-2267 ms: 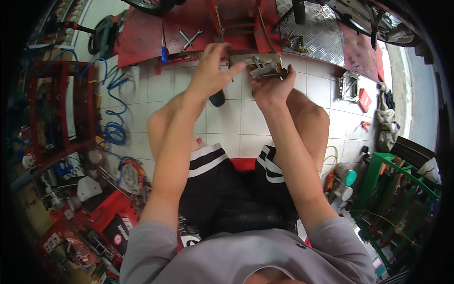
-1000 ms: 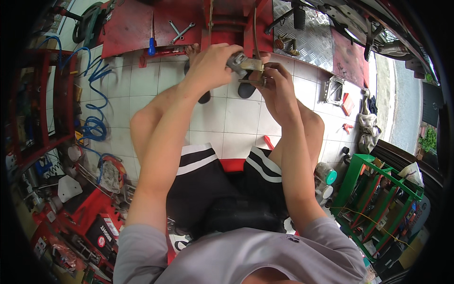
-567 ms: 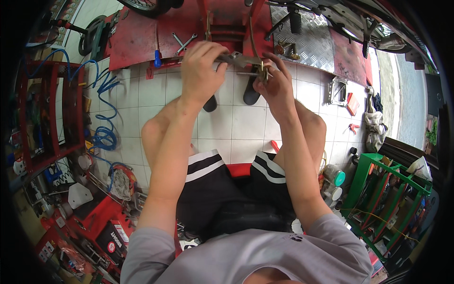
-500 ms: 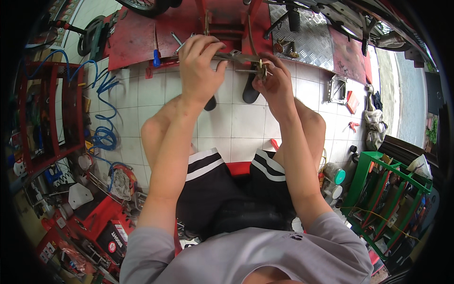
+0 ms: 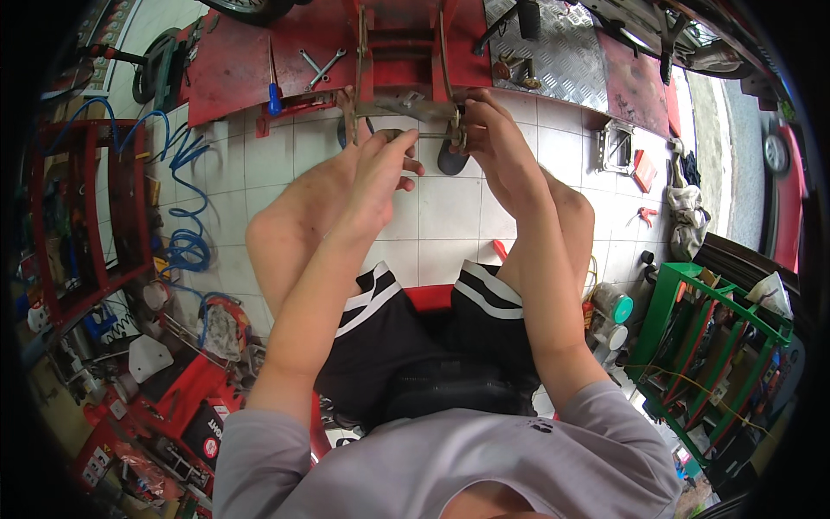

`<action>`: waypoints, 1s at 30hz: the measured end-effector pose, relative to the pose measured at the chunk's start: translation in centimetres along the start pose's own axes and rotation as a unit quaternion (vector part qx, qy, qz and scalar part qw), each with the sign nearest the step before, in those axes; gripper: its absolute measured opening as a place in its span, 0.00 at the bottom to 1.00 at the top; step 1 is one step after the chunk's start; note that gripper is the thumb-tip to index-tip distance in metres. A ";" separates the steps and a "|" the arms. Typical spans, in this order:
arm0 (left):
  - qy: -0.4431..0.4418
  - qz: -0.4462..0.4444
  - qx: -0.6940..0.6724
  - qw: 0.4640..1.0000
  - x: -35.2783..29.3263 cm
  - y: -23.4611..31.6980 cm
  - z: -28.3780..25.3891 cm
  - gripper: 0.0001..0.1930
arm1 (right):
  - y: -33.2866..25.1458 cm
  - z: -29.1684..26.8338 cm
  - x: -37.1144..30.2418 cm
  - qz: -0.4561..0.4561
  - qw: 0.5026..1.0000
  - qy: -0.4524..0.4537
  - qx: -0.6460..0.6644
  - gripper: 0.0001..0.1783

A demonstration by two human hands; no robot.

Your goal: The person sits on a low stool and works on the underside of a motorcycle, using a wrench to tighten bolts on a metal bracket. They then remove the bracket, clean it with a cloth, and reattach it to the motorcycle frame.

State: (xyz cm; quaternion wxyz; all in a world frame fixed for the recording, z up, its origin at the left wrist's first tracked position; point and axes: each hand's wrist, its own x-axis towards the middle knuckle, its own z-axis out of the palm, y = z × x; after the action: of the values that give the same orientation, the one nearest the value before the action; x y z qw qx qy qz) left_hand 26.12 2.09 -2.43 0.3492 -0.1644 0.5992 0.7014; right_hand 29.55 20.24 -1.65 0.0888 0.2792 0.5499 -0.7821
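In front of my knees, a metal fork-shaped frame (image 5: 406,107) reaches toward me from the red lift. A thin metal rod (image 5: 435,135) lies crosswise just below its near end. My left hand (image 5: 386,169) pinches the rod's left end between thumb and forefinger, the other fingers loosely curled. At the frame's right corner, my right hand (image 5: 499,145) is closed around a small metal fitting (image 5: 458,135) at the rod's right end. Its fingers partly hide that fitting, so whether the rod passes through it I cannot tell.
Two crossed wrenches (image 5: 322,69) and a blue-handled screwdriver (image 5: 275,99) lie on the red lift (image 5: 229,73). A coiled blue hose (image 5: 188,251) hangs at left. Right of my knees stand a green rack (image 5: 664,303) and clear jars; a metal bracket (image 5: 616,156) is on the floor.
My left hand has left the top of the frame and come down to the rod. My right hand stays at the right corner. The crossed wrenches now show fully.
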 end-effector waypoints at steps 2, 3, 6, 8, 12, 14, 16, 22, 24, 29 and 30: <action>-0.004 0.019 0.042 0.999 0.3 -0.4 0.1 0.08 | -0.2 0.0 -0.2 0.006 1.000 0.001 -0.004 0.19; -0.009 0.039 0.063 0.997 0.5 -0.7 0.2 0.09 | -0.3 0.0 -0.1 0.007 1.000 -0.002 -0.011 0.19; -0.010 0.164 0.171 0.972 1.3 -1.3 0.2 0.09 | 0.0 -0.2 0.1 0.004 1.000 0.000 -0.024 0.19; 0.003 0.220 0.246 0.944 1.6 -1.5 0.1 0.08 | 0.6 -0.3 0.6 -0.018 0.999 0.009 -0.029 0.18; 0.078 0.317 0.391 0.860 1.2 -1.2 0.2 0.06 | 2.8 0.4 1.3 -0.055 0.996 0.057 -0.051 0.17; 0.040 0.326 0.444 0.834 1.1 -0.4 0.2 0.07 | 3.0 0.7 1.3 -0.107 0.983 0.083 -0.126 0.18; -0.004 0.273 0.520 0.809 1.3 0.6 -0.2 0.09 | 2.5 0.7 1.1 -0.083 0.980 0.057 -0.171 0.19; 0.025 0.352 0.481 0.803 4.1 -0.6 -1.1 0.09 | -1.4 0.0 3.0 0.080 0.986 -0.041 -0.138 0.21; 0.023 0.323 0.403 0.856 4.9 -2.0 -1.4 0.09 | -0.7 -0.1 2.2 0.009 0.989 -0.038 -0.139 0.22; 0.001 0.231 0.245 0.942 5.7 -4.0 -2.1 0.07 | 3.4 1.0 -0.6 -0.017 0.998 -0.060 0.002 0.35; -0.014 0.217 0.206 0.954 5.6 -3.9 -2.3 0.09 | 3.8 1.0 -0.8 -0.033 0.997 -0.061 -0.031 0.39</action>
State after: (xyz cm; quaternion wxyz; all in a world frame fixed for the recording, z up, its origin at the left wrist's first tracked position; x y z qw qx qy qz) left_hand 24.43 1.73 -9.45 0.2229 0.0549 0.7469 0.6240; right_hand 31.55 17.72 -4.04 0.1046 0.2102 0.5763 -0.7828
